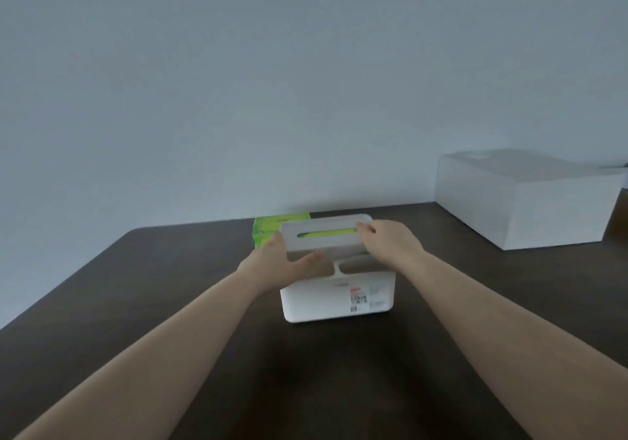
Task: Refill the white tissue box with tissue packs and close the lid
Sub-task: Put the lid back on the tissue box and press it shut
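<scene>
Both of the person's bare hands hold the lid (324,232) of the white tissue box (338,298), which stands on the dark desk (136,286) close in front of them. The left hand (277,264) has its grip clamped on the lid's left edge, thumb on top and fingers (311,257) spread beneath. The right hand (390,240) has its grip clamped on the lid's right end, fingertips (363,227) at the end of the slot. Between the 2 grips the lid is raised and tilted up above the box's open top, its underside toward the camera. A barcode label (358,298) sits on the box's near wall, below the right grip. Just beyond the left grip lies a green tissue pack (268,227), whose colour also shows through the slot. Well off to the right of the right grip stands a larger white box (526,201) against the wall.
</scene>
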The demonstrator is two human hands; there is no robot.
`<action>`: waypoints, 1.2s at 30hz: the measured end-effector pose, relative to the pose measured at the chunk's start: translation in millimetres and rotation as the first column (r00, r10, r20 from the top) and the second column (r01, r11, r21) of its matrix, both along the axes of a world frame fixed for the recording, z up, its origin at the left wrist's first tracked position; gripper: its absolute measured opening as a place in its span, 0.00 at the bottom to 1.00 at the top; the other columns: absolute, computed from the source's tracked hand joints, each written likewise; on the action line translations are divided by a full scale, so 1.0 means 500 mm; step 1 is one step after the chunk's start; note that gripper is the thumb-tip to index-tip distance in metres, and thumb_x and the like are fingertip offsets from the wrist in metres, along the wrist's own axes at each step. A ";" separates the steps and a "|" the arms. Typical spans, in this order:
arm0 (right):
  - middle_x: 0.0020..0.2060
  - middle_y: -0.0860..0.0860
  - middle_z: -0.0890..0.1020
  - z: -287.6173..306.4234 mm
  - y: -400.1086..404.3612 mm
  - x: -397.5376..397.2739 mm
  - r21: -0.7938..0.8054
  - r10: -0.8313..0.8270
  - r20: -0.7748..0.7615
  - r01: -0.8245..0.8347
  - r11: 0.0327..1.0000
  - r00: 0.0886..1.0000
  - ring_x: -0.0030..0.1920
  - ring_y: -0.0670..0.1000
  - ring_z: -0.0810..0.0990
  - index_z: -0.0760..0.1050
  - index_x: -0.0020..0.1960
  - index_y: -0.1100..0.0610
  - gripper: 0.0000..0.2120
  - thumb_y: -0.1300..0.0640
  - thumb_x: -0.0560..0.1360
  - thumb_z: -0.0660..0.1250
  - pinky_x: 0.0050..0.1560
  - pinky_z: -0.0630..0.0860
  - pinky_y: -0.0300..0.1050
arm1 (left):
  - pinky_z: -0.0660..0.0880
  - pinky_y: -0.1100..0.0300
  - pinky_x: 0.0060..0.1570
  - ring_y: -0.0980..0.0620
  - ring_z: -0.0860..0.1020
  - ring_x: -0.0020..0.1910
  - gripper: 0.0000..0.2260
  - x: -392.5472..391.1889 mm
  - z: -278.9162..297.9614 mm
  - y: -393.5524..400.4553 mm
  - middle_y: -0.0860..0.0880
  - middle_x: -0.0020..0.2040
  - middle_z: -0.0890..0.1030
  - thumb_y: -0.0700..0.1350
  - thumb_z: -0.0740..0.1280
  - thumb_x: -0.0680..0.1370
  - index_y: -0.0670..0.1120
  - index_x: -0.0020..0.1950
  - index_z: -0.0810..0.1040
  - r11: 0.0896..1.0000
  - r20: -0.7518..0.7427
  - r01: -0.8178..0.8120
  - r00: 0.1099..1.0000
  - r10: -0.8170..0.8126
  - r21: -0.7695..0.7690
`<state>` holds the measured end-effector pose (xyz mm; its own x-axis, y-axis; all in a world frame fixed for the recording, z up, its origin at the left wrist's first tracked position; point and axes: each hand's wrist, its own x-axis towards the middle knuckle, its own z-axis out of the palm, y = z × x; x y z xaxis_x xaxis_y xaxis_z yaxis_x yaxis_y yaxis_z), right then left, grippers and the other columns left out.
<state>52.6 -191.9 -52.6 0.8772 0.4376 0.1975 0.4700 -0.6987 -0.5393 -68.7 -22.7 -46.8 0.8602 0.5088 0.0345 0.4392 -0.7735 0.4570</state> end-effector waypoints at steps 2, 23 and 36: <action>0.57 0.58 0.80 0.005 0.009 0.023 -0.009 0.000 -0.063 -0.001 1.000 0.998 0.54 0.58 0.76 0.75 0.58 0.59 0.18 0.50 0.79 0.53 0.52 0.70 0.48 | 0.70 0.50 0.61 0.39 0.73 0.66 0.37 0.031 0.020 0.018 0.38 0.69 0.73 0.66 0.52 0.77 0.37 0.73 0.64 0.982 0.057 -0.055 0.996 0.066 -0.181; 0.58 0.57 0.78 -0.014 -0.083 -0.003 0.194 0.161 -0.618 -0.050 0.980 0.770 0.56 0.58 0.80 0.66 0.69 0.54 0.20 0.63 0.78 0.55 0.48 0.83 0.60 | 0.77 0.53 0.46 0.43 0.78 0.58 0.23 0.012 -0.053 0.024 0.42 0.61 0.79 0.28 0.57 0.74 0.45 0.66 0.72 0.436 0.127 0.067 0.986 0.111 -0.898; 0.43 0.62 0.82 -0.029 -0.160 0.172 0.367 -0.244 -0.376 0.386 0.847 0.894 0.44 0.62 0.82 0.78 0.50 0.68 0.13 0.67 0.70 0.59 0.38 0.80 0.56 | 0.80 0.45 0.45 0.45 0.76 0.39 0.12 0.277 -0.044 -0.086 0.42 0.38 0.78 0.35 0.58 0.61 0.43 0.36 0.79 0.840 0.287 -0.007 0.938 0.193 -0.542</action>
<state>138.6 -272.1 -66.8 0.9980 0.0627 -0.0010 0.0275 -0.4515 -0.8919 69.9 -65.7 -68.6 0.7914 0.6113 -0.0018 0.2595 -0.3333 0.9064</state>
